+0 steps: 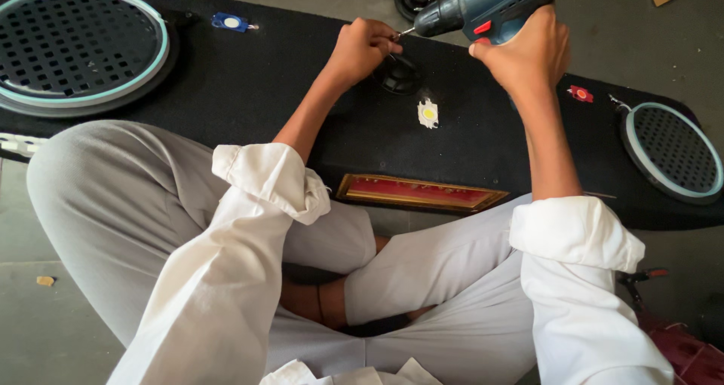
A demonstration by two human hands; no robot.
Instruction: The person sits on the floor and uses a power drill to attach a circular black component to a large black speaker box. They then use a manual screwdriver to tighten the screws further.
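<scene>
- Left hand [362, 49]: fingers curled shut, pinching at the bit tip of the cordless drill [486, 8]; whatever small part sits between the fingertips too tiny to make out. Knuckles up, forearm running from the rolled white sleeve up and away across the black carpeted board [302, 91].
- Right hand [528, 53]: fingers wrapped tight round the drill grip, thumb near the red switch; wrist straight, forearm rising from the second rolled cuff.
- Cordless drill: dark teal body, held above the far edge of the board; long axis near level, chuck and bit pointing left toward the left hand.
- Small black round fitting [400, 76]: on the board, just below the left hand.
- White square light module [428, 113]: yellow centre, on the board near the fitting.
- Large round speaker grille [79, 46]: at the board's left end.
- Second round grille [675, 151]: at the board's right end.
- Red and gold plate [418, 193]: on the board's near edge.
</scene>
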